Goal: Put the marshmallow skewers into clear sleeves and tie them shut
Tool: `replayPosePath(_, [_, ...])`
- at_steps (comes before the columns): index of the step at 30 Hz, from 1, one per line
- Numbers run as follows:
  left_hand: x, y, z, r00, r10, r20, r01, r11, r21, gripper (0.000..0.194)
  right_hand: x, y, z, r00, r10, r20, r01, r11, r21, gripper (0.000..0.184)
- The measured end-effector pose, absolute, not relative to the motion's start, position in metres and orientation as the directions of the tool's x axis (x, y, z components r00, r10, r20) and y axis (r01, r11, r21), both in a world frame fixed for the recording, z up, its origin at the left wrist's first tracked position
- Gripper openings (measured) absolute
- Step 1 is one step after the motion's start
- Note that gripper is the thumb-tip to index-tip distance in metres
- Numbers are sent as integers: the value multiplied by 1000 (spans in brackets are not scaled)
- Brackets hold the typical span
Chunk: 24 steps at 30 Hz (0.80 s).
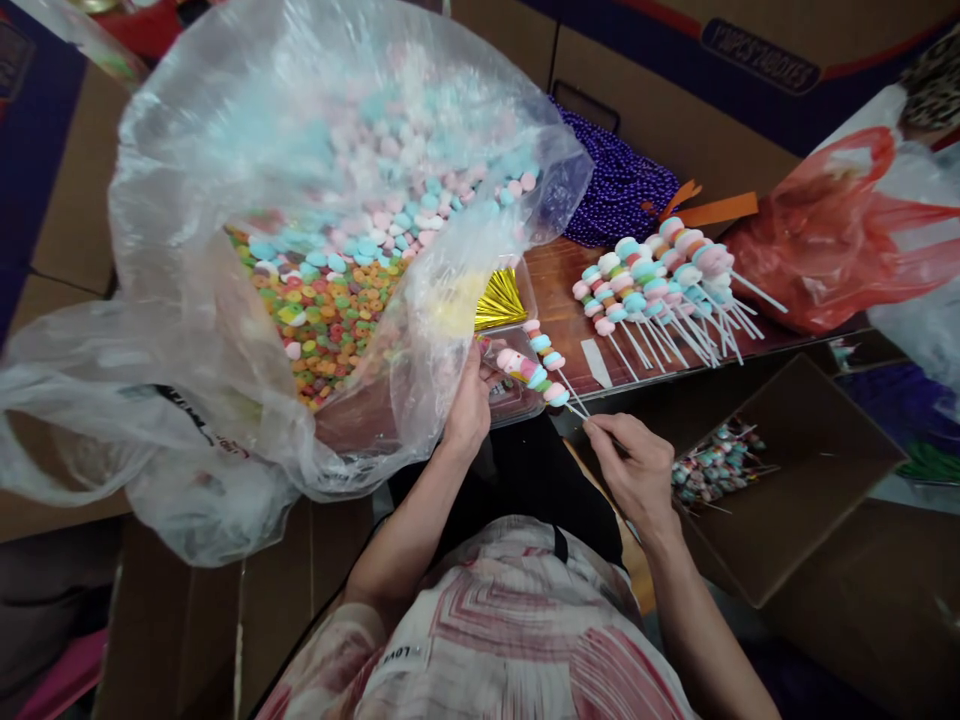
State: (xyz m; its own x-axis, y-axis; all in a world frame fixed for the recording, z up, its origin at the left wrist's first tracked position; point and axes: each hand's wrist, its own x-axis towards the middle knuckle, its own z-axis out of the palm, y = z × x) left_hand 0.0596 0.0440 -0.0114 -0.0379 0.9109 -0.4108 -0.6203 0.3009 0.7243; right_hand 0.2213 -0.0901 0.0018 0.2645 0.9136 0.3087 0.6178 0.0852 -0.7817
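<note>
My right hand (636, 468) pinches the lower end of a thin white stick. On that stick sits a candy skewer (541, 365) of pink, blue and white round sweets, slanting up to the left. My left hand (469, 405) is closed at the skewer's top end, its fingers on a pink sweet beside the edge of a big clear plastic bag (225, 300). The bag is full of pastel marshmallow sweets (405, 190) above and small colourful ring candies (322, 320) below.
Several finished skewers (660, 285) lie in a row on the wooden table (559, 285). Purple bead strings (615, 185), gold foil (499, 298), a red plastic bag (832, 240) and cardboard boxes surround it. An open brown box (787, 480) at lower right holds more skewers.
</note>
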Motion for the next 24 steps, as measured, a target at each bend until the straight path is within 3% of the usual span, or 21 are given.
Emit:
replayPosePath(2, [60, 44, -11, -24, 905, -425, -621, 320, 716, 26, 221, -91, 2, 211, 939, 272, 611, 91, -787, 16])
replayPosePath(8, [60, 39, -5, 19, 930, -367, -564, 313, 764, 31, 218, -92, -3, 147, 988, -47, 415, -104, -904, 23])
replayPosePath(14, [58, 31, 3, 124, 945, -303, -536, 320, 781, 28, 209, -91, 0, 117, 980, -160, 280, -187, -941, 28])
replayPosePath(20, [50, 33, 3, 261, 901, -347, -549, 434, 715, 27, 207, -91, 3, 71, 947, -315, -50, -312, -949, 28])
replayPosePath(24, [49, 33, 1, 281, 895, -347, -543, 447, 711, 27, 207, -90, -1, 104, 933, -344, -138, -329, -934, 28])
